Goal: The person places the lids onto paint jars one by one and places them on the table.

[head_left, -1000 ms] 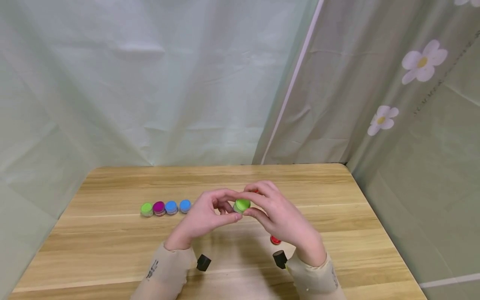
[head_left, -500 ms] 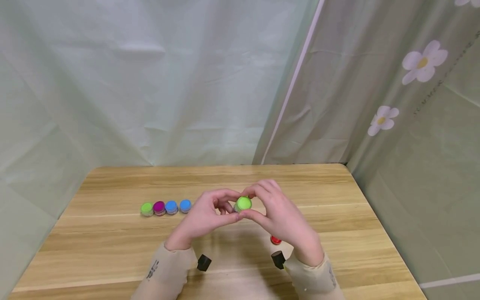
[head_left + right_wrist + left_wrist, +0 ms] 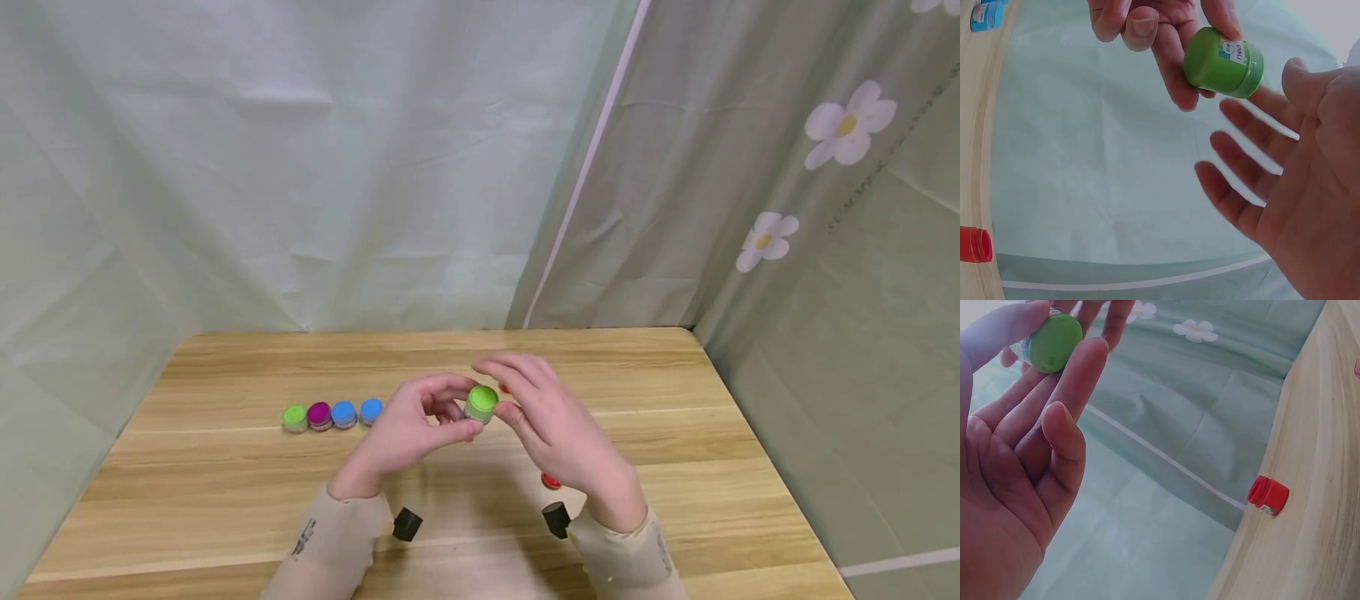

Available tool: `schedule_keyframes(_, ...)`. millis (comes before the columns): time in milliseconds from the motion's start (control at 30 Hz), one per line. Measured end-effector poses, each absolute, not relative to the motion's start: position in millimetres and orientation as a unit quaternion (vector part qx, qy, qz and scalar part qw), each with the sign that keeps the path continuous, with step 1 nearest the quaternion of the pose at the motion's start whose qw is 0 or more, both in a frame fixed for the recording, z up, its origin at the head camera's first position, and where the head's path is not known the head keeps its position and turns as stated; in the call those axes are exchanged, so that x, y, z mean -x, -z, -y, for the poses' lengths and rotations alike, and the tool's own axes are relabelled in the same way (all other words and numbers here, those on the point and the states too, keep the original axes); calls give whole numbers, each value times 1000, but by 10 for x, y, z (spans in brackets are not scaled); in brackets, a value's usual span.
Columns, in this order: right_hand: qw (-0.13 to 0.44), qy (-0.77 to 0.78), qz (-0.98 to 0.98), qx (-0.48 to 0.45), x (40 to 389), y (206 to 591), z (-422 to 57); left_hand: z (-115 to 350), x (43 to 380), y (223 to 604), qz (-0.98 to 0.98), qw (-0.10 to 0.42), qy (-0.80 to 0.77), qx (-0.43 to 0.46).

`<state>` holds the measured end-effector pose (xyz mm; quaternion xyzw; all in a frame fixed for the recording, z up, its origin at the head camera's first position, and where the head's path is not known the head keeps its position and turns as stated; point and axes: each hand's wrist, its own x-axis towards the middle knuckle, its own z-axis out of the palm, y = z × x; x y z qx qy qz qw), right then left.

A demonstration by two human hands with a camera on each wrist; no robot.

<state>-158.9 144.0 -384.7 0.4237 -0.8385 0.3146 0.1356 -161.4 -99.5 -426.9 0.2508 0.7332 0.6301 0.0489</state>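
My left hand (image 3: 412,423) pinches a small green jar (image 3: 481,403) between thumb and fingertips above the table. In the right wrist view the green jar (image 3: 1224,62) carries a printed label and has a green lid on. My right hand (image 3: 551,421) is beside the jar, its fingers spread and slightly bent, holding nothing; a gap shows between it and the jar in the right wrist view. Behind my right fingers a red jar (image 3: 504,387) is mostly hidden. The left wrist view shows this red jar (image 3: 1268,495) standing lidless on the table.
To the left, a row on the wooden table (image 3: 225,500) holds a green-lidded jar (image 3: 295,418), a purple-lidded jar (image 3: 319,416) and two blue-lidded jars (image 3: 343,414). A red lid (image 3: 551,481) lies near my right wrist. Curtains (image 3: 375,167) hang behind the table.
My right fingers were at the green jar's lid and have come off it, opening outward. The jar stays in my left hand, shifted slightly. The row of jars has not moved.
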Motion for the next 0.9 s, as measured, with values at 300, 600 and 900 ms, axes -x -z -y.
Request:
schedule_keyframes(300,159,-309,807,-478,1615,3838,-1423,1001,1610,4257,-728,49,-631,-263)
schedule_keyframes(600,169,-301,816,-464,1613,3854,-1425,995,1613,4253,-738,46,-617,-269)
schedule_keyframes(900,173,-288,848,-410,1583,3863,-1381,962,1603,4239,-744,49,-621,-241)
